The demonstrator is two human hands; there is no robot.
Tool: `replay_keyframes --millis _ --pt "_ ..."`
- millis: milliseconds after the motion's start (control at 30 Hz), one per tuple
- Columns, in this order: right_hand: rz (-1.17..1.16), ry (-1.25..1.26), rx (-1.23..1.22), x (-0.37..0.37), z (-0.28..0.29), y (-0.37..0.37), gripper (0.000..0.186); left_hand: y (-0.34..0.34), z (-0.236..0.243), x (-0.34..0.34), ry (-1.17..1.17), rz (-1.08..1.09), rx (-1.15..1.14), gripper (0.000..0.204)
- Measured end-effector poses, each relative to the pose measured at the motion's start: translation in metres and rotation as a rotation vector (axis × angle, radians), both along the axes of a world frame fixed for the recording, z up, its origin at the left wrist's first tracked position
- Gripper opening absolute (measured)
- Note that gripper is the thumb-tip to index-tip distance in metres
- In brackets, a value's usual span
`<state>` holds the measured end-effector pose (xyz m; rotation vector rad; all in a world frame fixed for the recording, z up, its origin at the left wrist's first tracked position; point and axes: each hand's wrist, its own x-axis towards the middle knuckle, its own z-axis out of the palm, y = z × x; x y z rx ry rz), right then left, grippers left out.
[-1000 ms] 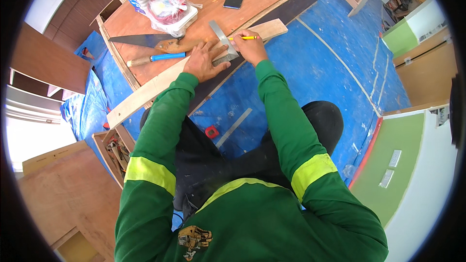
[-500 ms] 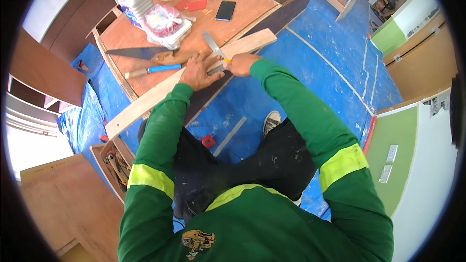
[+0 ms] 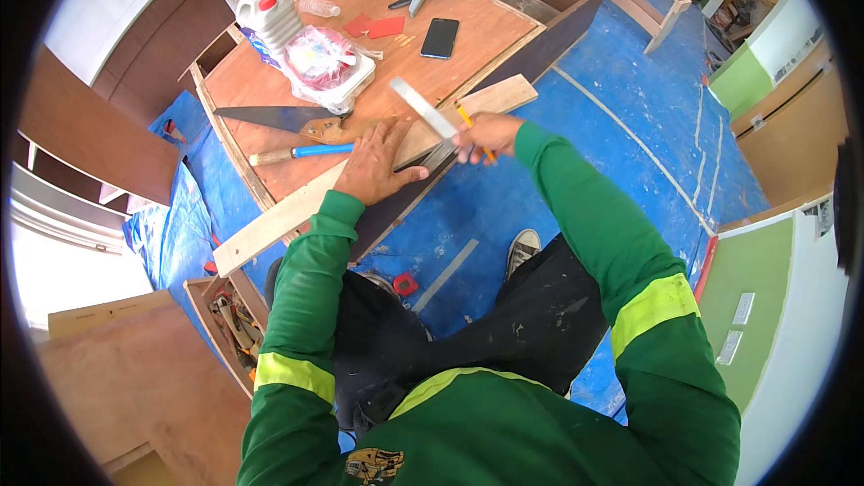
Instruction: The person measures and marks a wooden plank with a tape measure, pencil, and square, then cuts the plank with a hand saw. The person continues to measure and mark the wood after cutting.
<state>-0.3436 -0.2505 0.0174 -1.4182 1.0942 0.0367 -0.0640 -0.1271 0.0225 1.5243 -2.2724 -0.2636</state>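
Board (image 3: 288, 217) lies along table (image 3: 490, 22) edge, left hand (image 3: 373, 162) spread flat on it, presumably for steadiness, right hand (image 3: 490, 135) gripping pencil (image 3: 463, 113), fingers at metal square (image 3: 421, 106).

Along the near edge of the smooth wooden surface (image 3: 490, 29) I see a matt wooden board (image 3: 288, 211) and a shiny metal square (image 3: 421, 106).

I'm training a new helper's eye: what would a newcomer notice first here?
Probably the bright green sleeves with yellow bands, reaching up from the lower edge against the blue floor sheet. Next, near the middle, the left hand rests on a pale board, while the right hand holds a yellow pencil beside a metal square. At upper left, a white jug with a red cap stands out.
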Motion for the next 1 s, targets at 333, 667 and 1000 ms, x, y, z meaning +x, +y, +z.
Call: replay_keyframes --millis 333,667,1000 --pt "-0.377 -0.236 -0.289 0.021 0.025 -0.040 0.027 0.025 0.039 0.022 0.013 -0.089 0.079 0.062" --pt "-0.413 -0.166 -0.236 0.101 -0.008 -0.068 0.024 0.024 0.036 0.020 0.037 -0.147 0.133 0.054" --pt "-0.383 0.228 -0.723 0.137 -0.003 -0.086 0.050 0.021 0.031 0.026 0.033 -0.100 0.143 0.056"
